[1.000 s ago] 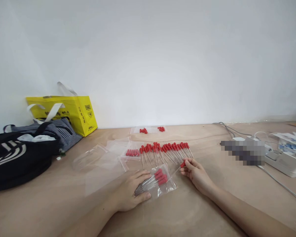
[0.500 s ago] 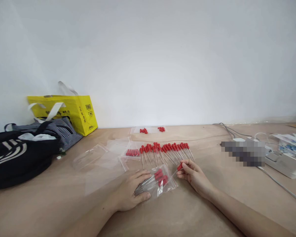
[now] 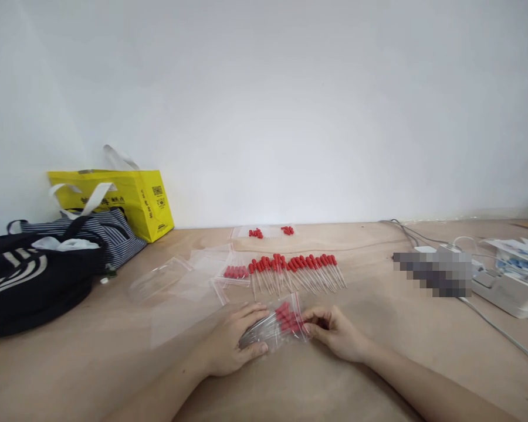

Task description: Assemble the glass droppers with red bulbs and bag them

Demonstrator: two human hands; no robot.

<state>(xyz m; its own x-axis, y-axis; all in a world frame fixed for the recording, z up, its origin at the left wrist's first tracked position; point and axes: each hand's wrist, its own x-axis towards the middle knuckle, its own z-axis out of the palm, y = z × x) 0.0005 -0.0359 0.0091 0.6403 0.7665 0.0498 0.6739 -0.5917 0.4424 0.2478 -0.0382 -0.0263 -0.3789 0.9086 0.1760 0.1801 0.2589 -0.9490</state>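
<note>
My left hand (image 3: 237, 340) lies over the glass-tube end of a clear zip-lock bag (image 3: 270, 343), gripping it against the table. Inside are several glass droppers with red rubber bulbs (image 3: 286, 313), bulbs toward the bag's mouth on the right. At that mouth, the fingers of my right hand (image 3: 334, 331) are pinched together at the bulb of a dropper (image 3: 300, 324), which is mostly in the bag. The fingertips partly hide the bulb and the bag's edge. Just behind the bag, a row of loose droppers (image 3: 308, 272) lies with the bulbs pointing away from me.
Left of the row are flat clear bags (image 3: 202, 266) and a bag with red-bulbed droppers (image 3: 236, 272). Farther back lies another filled bag (image 3: 270, 232). A yellow bag (image 3: 154, 205) and black bag (image 3: 39, 287) stand left; a power strip (image 3: 510, 293) and cables lie right.
My right hand has moved left and toward me, bringing the dropper from outside the bag into its mouth. My left hand stays in place on the bag.
</note>
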